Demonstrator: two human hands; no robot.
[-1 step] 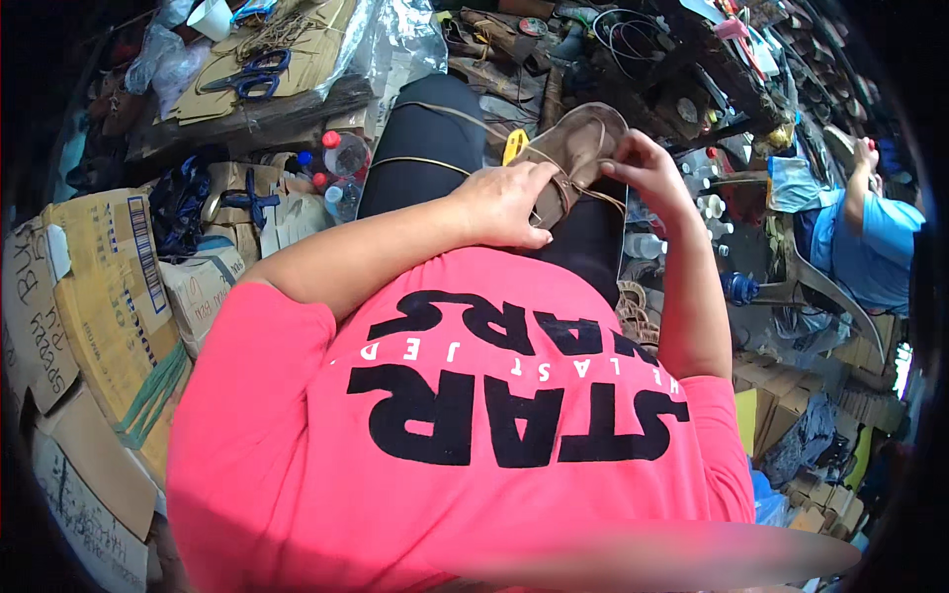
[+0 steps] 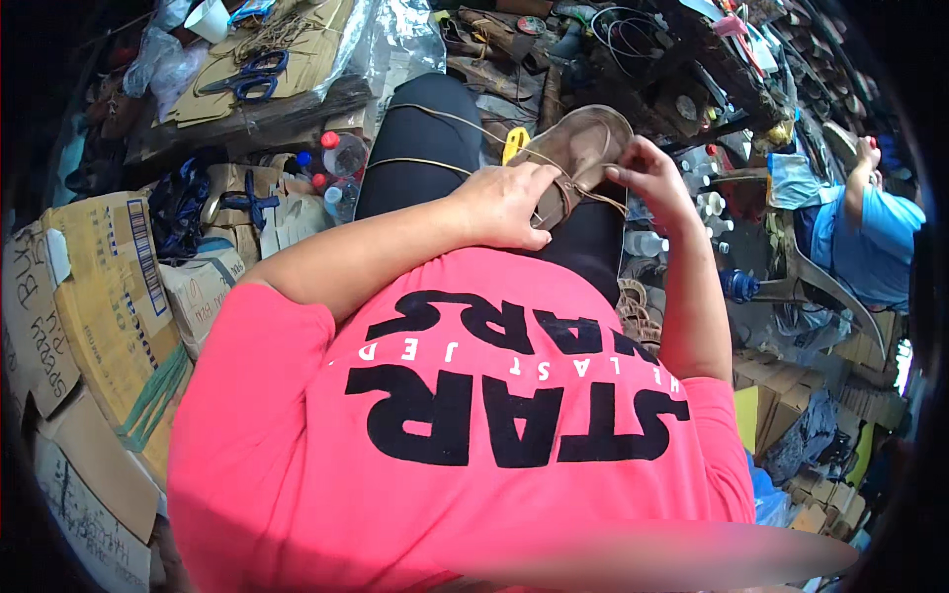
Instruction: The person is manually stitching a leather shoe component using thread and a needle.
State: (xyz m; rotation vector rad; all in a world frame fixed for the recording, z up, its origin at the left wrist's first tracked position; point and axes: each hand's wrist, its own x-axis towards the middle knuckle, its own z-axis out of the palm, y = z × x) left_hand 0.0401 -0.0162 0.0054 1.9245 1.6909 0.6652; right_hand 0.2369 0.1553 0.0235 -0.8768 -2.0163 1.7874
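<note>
A brown sandal with thin straps rests tilted on my right thigh. My left hand is closed round its near left side, fingers over the straps and thumb toward me. At the sandal's right edge, my right hand has thumb and forefinger pinched beside a strap; what lies between them is too small to make out. A thin tan cord runs across my dark-trousered left thigh toward the sandal. Just beyond my left fingers shows a yellow tool-like piece, mostly hidden.
Blue-handled scissors lie on cardboard on a low wooden bench at far left. Plastic bottles stand left of my legs, with more at right. Cardboard boxes crowd the left. A person in a blue shirt is at far right.
My right hand has shifted very slightly, and the sandal's far end sits a touch farther right. My left hand keeps its hold.
</note>
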